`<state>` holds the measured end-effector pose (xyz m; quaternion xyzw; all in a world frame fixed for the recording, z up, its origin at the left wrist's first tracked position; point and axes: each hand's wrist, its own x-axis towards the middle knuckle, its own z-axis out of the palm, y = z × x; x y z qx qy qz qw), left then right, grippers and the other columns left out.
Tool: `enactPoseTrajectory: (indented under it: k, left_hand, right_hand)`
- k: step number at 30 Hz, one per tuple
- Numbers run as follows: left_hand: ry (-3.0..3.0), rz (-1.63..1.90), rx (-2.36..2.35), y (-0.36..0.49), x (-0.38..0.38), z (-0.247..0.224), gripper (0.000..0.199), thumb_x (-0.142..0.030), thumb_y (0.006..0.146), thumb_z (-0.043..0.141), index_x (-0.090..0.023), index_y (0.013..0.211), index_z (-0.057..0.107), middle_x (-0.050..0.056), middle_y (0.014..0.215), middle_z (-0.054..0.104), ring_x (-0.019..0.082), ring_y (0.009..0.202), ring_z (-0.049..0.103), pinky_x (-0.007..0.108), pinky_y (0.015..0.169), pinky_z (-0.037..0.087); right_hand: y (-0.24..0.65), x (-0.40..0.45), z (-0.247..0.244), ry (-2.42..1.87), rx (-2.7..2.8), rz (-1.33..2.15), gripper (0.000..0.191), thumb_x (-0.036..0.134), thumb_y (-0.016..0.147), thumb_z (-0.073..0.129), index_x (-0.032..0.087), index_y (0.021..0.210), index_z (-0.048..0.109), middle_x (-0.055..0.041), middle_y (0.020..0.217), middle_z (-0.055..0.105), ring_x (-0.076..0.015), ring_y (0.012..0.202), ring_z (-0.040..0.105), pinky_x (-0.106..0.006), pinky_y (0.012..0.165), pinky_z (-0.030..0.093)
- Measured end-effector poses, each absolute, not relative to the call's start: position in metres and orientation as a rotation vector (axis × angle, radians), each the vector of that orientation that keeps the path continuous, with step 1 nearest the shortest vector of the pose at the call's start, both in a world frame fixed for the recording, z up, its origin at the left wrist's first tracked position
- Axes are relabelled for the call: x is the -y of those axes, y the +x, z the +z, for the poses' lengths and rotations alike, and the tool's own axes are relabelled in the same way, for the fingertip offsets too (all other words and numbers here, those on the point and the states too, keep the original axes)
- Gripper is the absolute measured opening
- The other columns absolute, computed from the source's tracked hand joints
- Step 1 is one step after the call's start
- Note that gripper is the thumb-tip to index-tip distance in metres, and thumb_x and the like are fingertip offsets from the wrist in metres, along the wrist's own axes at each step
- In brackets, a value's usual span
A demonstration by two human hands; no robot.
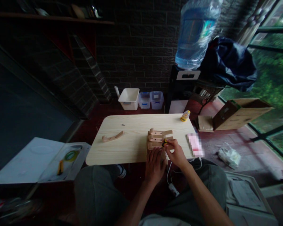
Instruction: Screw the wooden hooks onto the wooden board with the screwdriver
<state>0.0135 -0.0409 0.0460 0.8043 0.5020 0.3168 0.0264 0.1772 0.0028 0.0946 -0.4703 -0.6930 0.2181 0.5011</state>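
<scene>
My right hand is closed round a short black-and-yellow screwdriver, its tip hidden. Below the screwdriver are brown wooden hook pieces with dark holes or screw heads, lying side by side on a brown block or box. My left hand lies over the near side of that block, fingers stretched out flat on it; its underside is out of sight. Apart from these, a single curved wooden hook rests on the left half of the pale table.
A small yellow-capped clear bottle stands at the table's far right corner. A pink item lies at the right edge. White cables hang below. An open white case with tape is at left; plastic bins stand behind.
</scene>
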Motion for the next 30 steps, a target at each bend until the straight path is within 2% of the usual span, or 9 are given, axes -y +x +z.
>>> enactPoseTrajectory:
  k: [3, 8, 12, 30]
  left_hand:
    - [2.482, 0.975, -1.55, 0.013, 0.04, 0.044, 0.053, -0.028, 0.099, 0.054, -0.02, 0.151, 0.044, 0.011, 0.155, 0.052, 0.03, 0.151, 0.041, 0.057, 0.123, 0.037]
    - [2.487, 0.974, -1.558, 0.013, 0.04, 0.044, 0.055, -0.027, 0.098, 0.055, -0.021, 0.151, 0.043, 0.01, 0.155, 0.052, 0.029, 0.151, 0.04, 0.056, 0.124, 0.037]
    - [2.494, 0.977, -1.555, 0.012, 0.04, 0.045, 0.055, -0.026, 0.098, 0.056, -0.021, 0.152, 0.043, 0.011, 0.155, 0.053, 0.028, 0.15, 0.041, 0.055, 0.124, 0.038]
    - [2.482, 0.977, -1.572, 0.011, 0.04, 0.044, 0.049, -0.028, 0.098, 0.056, -0.022, 0.147, 0.049, 0.01, 0.154, 0.053, 0.027, 0.149, 0.043, 0.054, 0.124, 0.038]
  right_hand:
    - [0.178, -0.001, 0.097, -1.119, 1.697, 0.558, 0.023, 0.029, 0.099, 0.06, 0.024, 0.121, 0.057, -0.0127, 0.117, 0.074, -0.0258, 0.111, 0.074, -0.042, 0.093, 0.063]
    - [0.177, -0.002, 0.089, -1.139, 1.628, 0.598, 0.023, 0.031, 0.099, 0.061, 0.023, 0.12, 0.056, -0.0121, 0.114, 0.074, -0.0248, 0.102, 0.077, -0.041, 0.087, 0.065]
    - [0.177, -0.005, 0.084, -1.156, 1.613, 0.601, 0.023, 0.034, 0.099, 0.062, 0.023, 0.119, 0.057, -0.0117, 0.111, 0.075, -0.0258, 0.102, 0.077, -0.041, 0.085, 0.066]
    - [0.176, -0.005, 0.082, -1.141, 1.641, 0.572, 0.024, 0.032, 0.098, 0.063, 0.024, 0.12, 0.058, -0.0114, 0.113, 0.073, -0.0257, 0.106, 0.075, -0.043, 0.091, 0.064]
